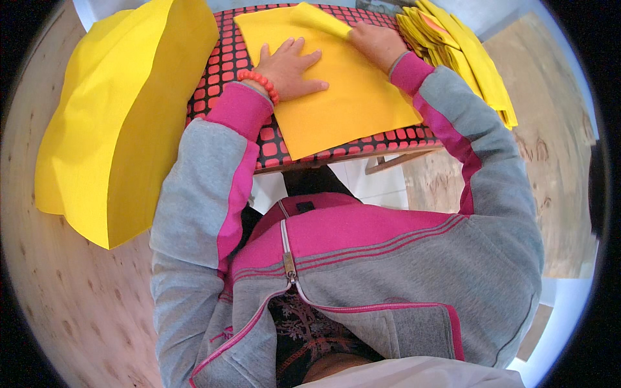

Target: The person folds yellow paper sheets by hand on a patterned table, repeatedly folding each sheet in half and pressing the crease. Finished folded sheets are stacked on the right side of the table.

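Note:
A yellow-orange sheet of cloth (352,110) lies on the table in front of me, its near corner reaching the front edge. My left hand (290,70), with a red bead bracelet at the wrist, rests flat on the sheet with its fingers spread. At the sheet's far right edge, my right hand (378,45) is closed on a strip of the cloth that is turned over on itself. Its fingertips are partly hidden by the hand.
A large piece of yellow fabric (129,123) hangs over the table's left side. At the right edge sits a stack of folded yellow cloths (469,61), some hanging over. The table (272,152) has a red-and-black patterned cover. Wooden boards (543,129) stand at the right.

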